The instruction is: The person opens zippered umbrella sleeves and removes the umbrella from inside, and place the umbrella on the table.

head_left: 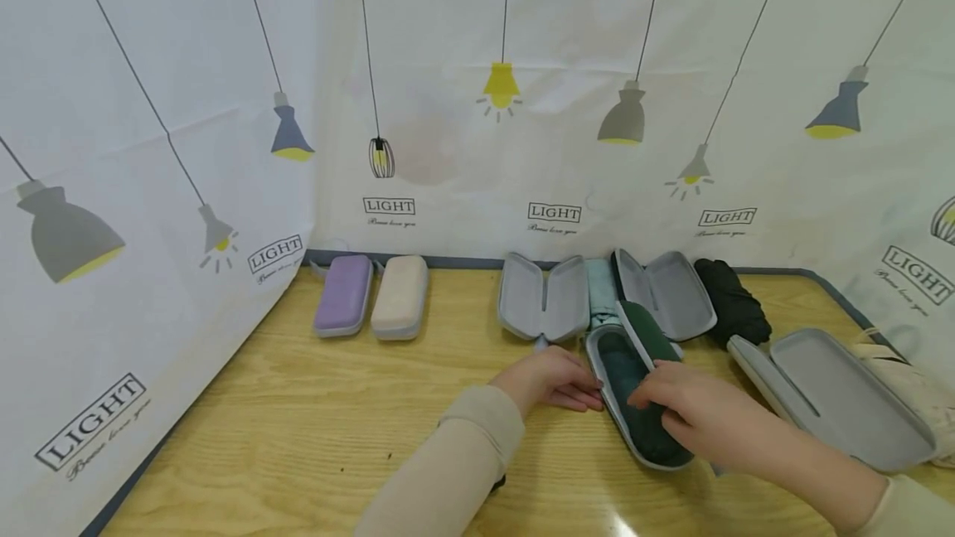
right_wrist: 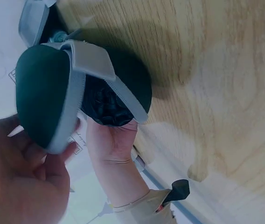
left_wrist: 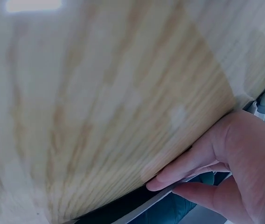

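Case [head_left: 621, 429] holds a dark bundle [head_left: 653, 429] — left hand [head_left: 554, 379] pinching the rim [head_left: 599, 367] on its left, right hand [head_left: 697, 408] its raised green lid [head_left: 651, 334].

From the head, looking forward and down over the bench [head_left: 261, 404] to the printed backdrop [head_left: 448, 23], farthest off. From the left wrist, skimming the bench top close up, with the left grip [left_wrist: 240, 163] at lower right. From the right wrist, rolled sideways, facing the green case [right_wrist: 41, 93] close by. Sharing green case, left grip and right grip [right_wrist: 25, 177] between head and right wrist.
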The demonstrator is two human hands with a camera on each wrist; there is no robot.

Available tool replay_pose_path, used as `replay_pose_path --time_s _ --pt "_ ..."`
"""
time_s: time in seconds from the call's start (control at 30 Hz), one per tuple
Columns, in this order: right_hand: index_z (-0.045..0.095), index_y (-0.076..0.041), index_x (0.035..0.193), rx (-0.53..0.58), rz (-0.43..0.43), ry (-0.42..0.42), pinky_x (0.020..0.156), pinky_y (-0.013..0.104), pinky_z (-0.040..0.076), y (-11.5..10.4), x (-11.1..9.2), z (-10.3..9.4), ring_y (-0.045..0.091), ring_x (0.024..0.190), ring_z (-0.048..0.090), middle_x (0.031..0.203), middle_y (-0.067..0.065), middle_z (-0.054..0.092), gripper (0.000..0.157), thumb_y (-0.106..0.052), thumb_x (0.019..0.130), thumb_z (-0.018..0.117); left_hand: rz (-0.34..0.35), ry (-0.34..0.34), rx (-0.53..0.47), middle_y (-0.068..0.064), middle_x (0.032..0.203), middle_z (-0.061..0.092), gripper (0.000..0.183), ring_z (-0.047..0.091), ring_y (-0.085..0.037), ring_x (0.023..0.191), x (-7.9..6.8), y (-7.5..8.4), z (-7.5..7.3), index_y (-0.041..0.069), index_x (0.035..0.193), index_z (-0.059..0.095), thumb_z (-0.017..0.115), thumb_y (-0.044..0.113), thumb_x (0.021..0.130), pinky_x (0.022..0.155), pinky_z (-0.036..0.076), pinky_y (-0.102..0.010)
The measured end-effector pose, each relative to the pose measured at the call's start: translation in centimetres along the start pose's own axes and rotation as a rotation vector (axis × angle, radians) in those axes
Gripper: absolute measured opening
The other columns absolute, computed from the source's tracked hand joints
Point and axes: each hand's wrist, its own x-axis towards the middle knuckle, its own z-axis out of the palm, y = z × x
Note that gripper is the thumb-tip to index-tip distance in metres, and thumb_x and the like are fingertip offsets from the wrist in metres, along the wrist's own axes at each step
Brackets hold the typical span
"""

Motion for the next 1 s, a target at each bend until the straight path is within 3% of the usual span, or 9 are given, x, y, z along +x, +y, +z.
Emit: replay_pose_path --time_s 0.1,0.23,0.4,0.47,0.57,0.73,1.0 --pt "0.064 -0.017 0.093 -0.144 0.057 0.045 0.063 0.025 0.045 -0.2 0.2 0.1 0.006 0.077 0.052 0.087 -0.010 0.056 0.016 -0.013 0.078 0.066 -0.002 -0.003 0.003 -0.017 0.077 0.066 0.004 0.065 -0.022 0.071 -0.2 0.1 0.0 0.000 0.082 0.066 0.065 0.003 0.079 0.060 0.052 -0.029" --pt "0.062 -0.016 0.083 -0.338 0.108 0.056 0.060 0.028 0.041 -0.4 0.5 0.5 0.011 0.068 0.048 0.072 -0.010 0.053 0.021 -0.031 0.072 0.072 -0.002 0.010 0.012 -0.016 0.077 0.066 0.004 0.065 -0.022 0.071 -0.4 0.3 -0.1 0.001 0.083 0.066 0.065 0.003 0.079 0.061 0.052 -0.030" --pt "0.054 -0.013 0.074 -0.489 0.135 0.055 0.081 0.044 0.040 -0.4 0.6 1.9 0.022 0.064 0.052 0.060 -0.005 0.049 0.034 -0.041 0.068 0.072 -0.001 0.014 0.022 -0.016 0.077 0.066 0.005 0.065 -0.022 0.072 -0.6 0.4 -0.2 0.000 0.083 0.066 0.065 0.003 0.080 0.062 0.052 -0.030" --pt "0.052 -0.011 0.073 -0.528 0.156 0.065 0.090 0.052 0.033 -0.4 0.6 2.6 0.025 0.066 0.055 0.058 -0.003 0.049 0.039 -0.044 0.068 0.072 0.005 0.008 0.024 -0.016 0.078 0.066 0.005 0.065 -0.022 0.072 -0.7 0.4 -0.2 0.000 0.084 0.066 0.065 0.003 0.080 0.063 0.052 -0.030" --pt "0.049 -0.009 0.073 -0.564 0.184 0.086 0.093 0.054 0.029 -0.5 0.6 3.5 0.025 0.060 0.054 0.054 -0.003 0.044 0.043 -0.046 0.066 0.071 0.009 -0.005 0.023 -0.016 0.079 0.067 0.006 0.065 -0.022 0.073 -0.8 0.3 -0.2 0.000 0.085 0.067 0.064 0.004 0.080 0.064 0.052 -0.030" --pt "0.048 -0.006 0.079 -0.599 0.242 0.096 0.095 0.058 0.023 -0.7 0.9 4.2 0.022 0.049 0.048 0.047 -0.004 0.033 0.052 -0.049 0.062 0.072 0.009 -0.025 0.018 -0.016 0.081 0.067 0.010 0.065 -0.023 0.076 -1.1 0.3 -0.3 0.000 0.089 0.068 0.063 0.004 0.081 0.065 0.051 -0.030" --pt "0.052 -0.001 0.097 -0.651 0.280 0.106 0.093 0.064 0.016 -0.9 1.3 5.0 0.020 0.043 0.044 0.043 -0.002 0.034 0.065 -0.049 0.059 0.074 0.032 -0.024 0.017 -0.015 0.081 0.067 0.012 0.065 -0.023 0.077 -1.3 0.2 0.0 -0.001 0.091 0.068 0.060 0.003 0.083 0.066 0.051 -0.029"
